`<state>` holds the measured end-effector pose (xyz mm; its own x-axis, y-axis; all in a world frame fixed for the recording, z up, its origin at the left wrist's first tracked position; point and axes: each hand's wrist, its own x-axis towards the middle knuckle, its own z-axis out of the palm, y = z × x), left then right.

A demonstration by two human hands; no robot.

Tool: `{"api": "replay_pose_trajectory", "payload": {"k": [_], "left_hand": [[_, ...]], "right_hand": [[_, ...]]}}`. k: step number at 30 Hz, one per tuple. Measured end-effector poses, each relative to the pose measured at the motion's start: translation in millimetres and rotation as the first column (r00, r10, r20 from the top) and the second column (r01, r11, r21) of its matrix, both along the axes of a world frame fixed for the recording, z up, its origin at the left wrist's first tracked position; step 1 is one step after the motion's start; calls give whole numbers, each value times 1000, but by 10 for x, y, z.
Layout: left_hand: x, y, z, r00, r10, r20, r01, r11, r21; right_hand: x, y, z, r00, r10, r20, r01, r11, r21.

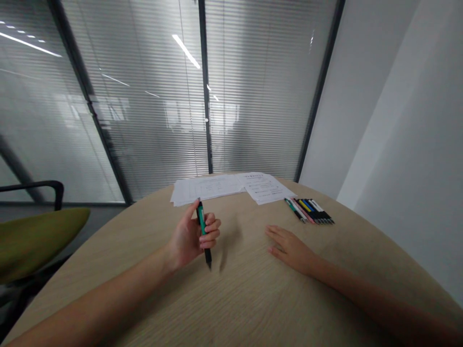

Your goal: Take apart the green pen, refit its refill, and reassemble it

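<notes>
One green-and-black pen, gripped by the curled fingers of the left hand, thumb at its upper end, tip downward, above the wooden table. One right hand, palm down, fingers outstretched, near a row of assorted pens; beyond, overlapping printed sheets.

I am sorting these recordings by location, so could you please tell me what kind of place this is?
Probably a meeting room in an office: a glass partition with blinds, a wooden table bearing papers and pens, and a chair beside it.
</notes>
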<state>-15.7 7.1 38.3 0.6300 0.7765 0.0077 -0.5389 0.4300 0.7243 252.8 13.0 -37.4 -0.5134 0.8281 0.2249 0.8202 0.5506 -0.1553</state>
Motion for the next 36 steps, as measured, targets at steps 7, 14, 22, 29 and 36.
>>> {"api": "replay_pose_trajectory", "payload": {"k": [7,14,22,29,36], "left_hand": [[-102,99,25,988,-136,-73,140,988,58],[-109,82,59,994,-49,-95,54,997,55],[-117,91,72,999,1,-51,0,1000,25],[-64,47,86,996,-70,-57,72,997,36],[-38,-18,101,998,-43,-45,45,998,40]], "right_hand": [[10,13,-31,1000,16,-17,-15,1000,21],[15,25,-38,999,19,-37,-18,1000,18],[40,41,-87,999,22,-42,-20,999,40],[48,46,-81,999,26,-20,-26,999,40],[42,41,-82,999,13,-31,-11,999,49]]}}
